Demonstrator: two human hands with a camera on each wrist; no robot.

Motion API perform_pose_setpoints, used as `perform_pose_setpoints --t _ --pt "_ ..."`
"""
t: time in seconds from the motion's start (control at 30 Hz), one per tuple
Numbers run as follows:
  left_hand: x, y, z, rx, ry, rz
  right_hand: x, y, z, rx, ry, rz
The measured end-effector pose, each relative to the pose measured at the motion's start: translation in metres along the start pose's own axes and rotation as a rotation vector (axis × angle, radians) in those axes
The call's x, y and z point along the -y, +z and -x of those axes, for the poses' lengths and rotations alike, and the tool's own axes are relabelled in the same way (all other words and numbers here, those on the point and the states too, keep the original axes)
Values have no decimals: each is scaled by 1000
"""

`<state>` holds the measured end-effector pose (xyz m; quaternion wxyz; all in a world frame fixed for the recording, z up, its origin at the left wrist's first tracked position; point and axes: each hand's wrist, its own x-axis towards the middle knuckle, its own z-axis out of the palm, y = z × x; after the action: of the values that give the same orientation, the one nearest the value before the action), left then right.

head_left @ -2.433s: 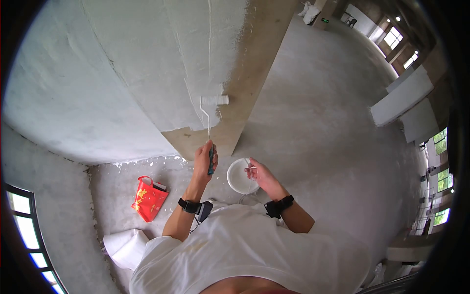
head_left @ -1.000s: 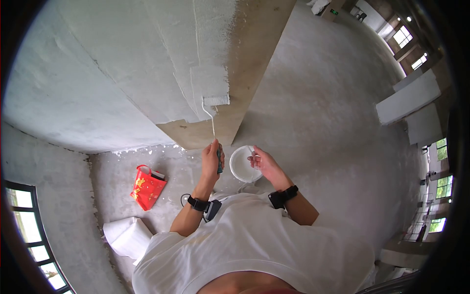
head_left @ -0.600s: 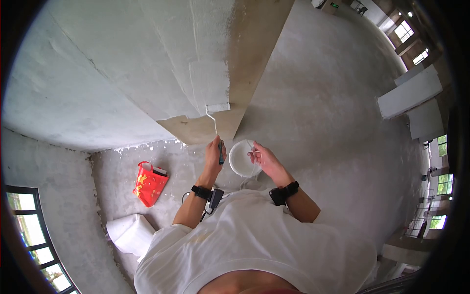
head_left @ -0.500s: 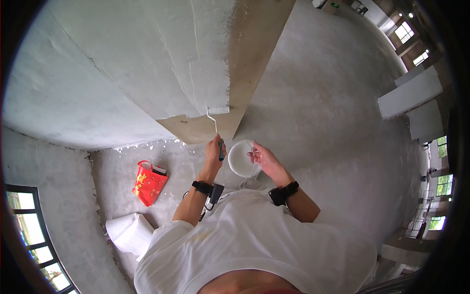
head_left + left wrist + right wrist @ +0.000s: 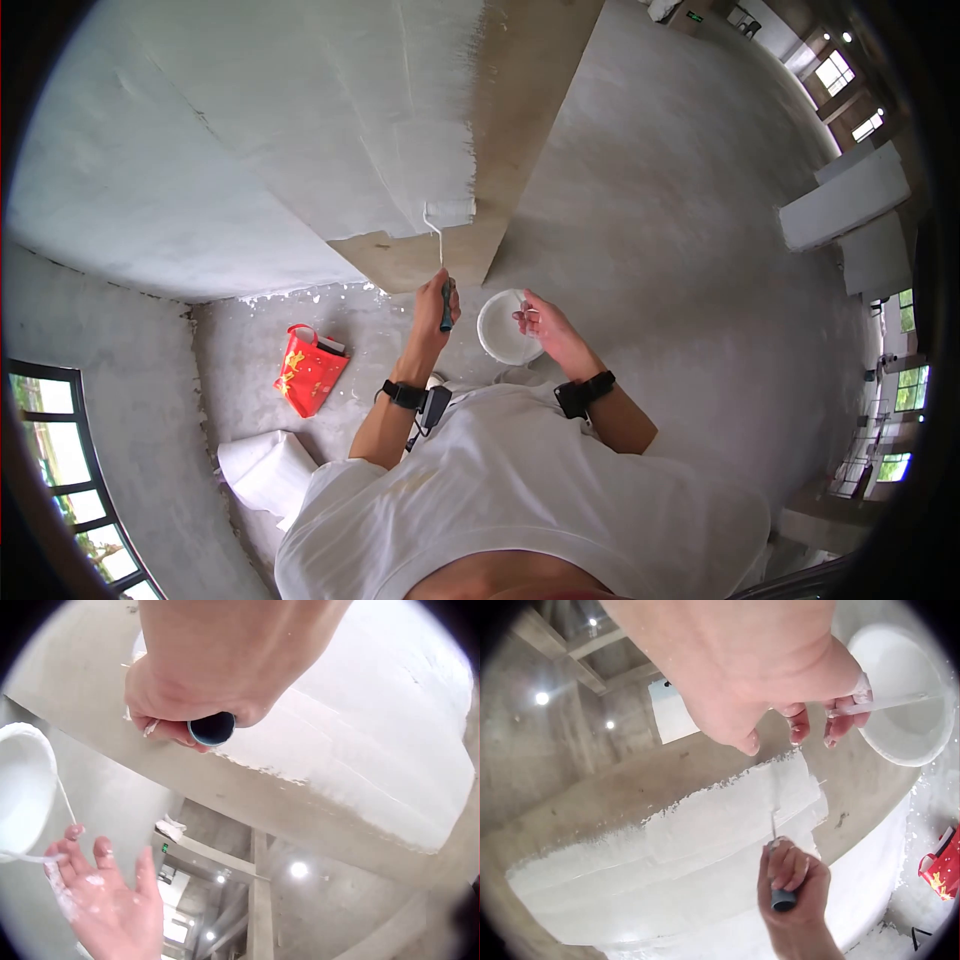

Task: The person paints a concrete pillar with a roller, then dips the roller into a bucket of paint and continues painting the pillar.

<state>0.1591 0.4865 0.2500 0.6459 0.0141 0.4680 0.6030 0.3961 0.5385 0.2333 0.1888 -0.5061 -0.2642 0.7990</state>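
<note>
Two hands [image 5: 437,310] extended, holding roller [image 5: 451,211] (left), bucket [image 5: 499,328]

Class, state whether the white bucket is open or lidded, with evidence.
Open: no lid covers the bucket, and its inside shows in all three views.

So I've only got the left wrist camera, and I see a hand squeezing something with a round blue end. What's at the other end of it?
Observer: A white roller sleeve. The left hand has a paint roller by its handle, and the sleeve is at the wall.
Operator: Cool! Is there anything red on the floor that I can't see?
Observer: Yes, a red bag with gold patterns, over on the person's left.
Operator: And are they wearing anything on their arms?
Observer: A black strap round each wrist, with a small dark box on it.
</note>
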Motion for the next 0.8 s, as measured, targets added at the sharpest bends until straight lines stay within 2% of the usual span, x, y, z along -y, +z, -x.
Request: perform_pose_setpoints --t 0.23,0.4,0.57,0.8 --pt "-72 59 86 156 207 -58 1 -2 4 7 -52 -21" --pt "-102 87 106 190 376 -199 3 2 11 27 -56 -17" --pt "-140 126 130 246 485 -249 1 9 23 4 -15 -36" --pt "-184 171 142 309 659 -285 -4 11 33 0 -50 -34"
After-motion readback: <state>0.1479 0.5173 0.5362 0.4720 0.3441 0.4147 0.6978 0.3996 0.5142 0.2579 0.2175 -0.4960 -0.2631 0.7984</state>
